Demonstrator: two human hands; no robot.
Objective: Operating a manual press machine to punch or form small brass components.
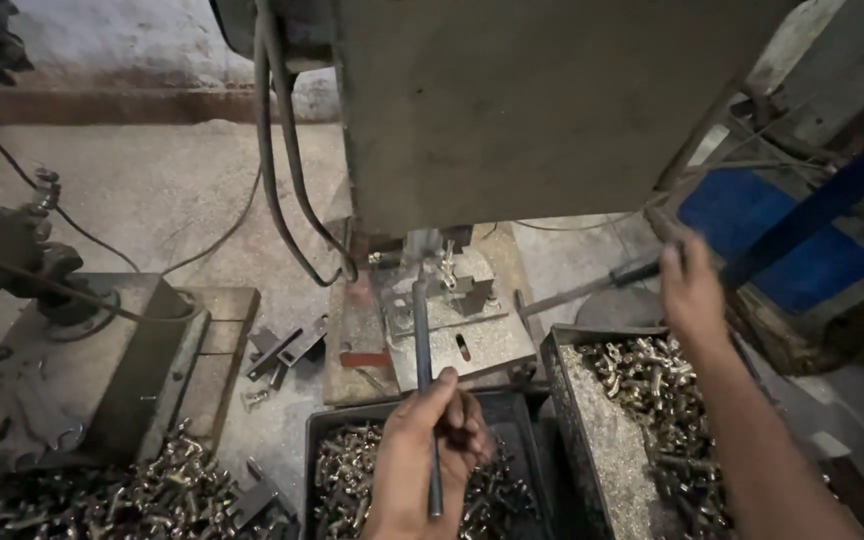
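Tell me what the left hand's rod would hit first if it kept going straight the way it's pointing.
Probably the small clamped fixture on the machine's metal table. The left hand aims its thin rod up at it; the tip already looks almost there, though depth is unclear.

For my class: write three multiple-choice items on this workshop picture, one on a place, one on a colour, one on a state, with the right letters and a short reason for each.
1. Where does the tip of the thin metal rod in the left hand point?
A. at the machine's small work plate
B. into the right tray
C. at the floor cable

2. What colour is the panel behind the right hand?
A. red
B. blue
C. yellow

3. How is the right hand placed?
A. flat on the tray
B. hanging free
C. closed on the machine's lever handle

Answers:
1 A, the rod reaches up to the work plate.
2 B, the blue panel shows beside the hand.
3 C, its fingers wrap the lever handle.
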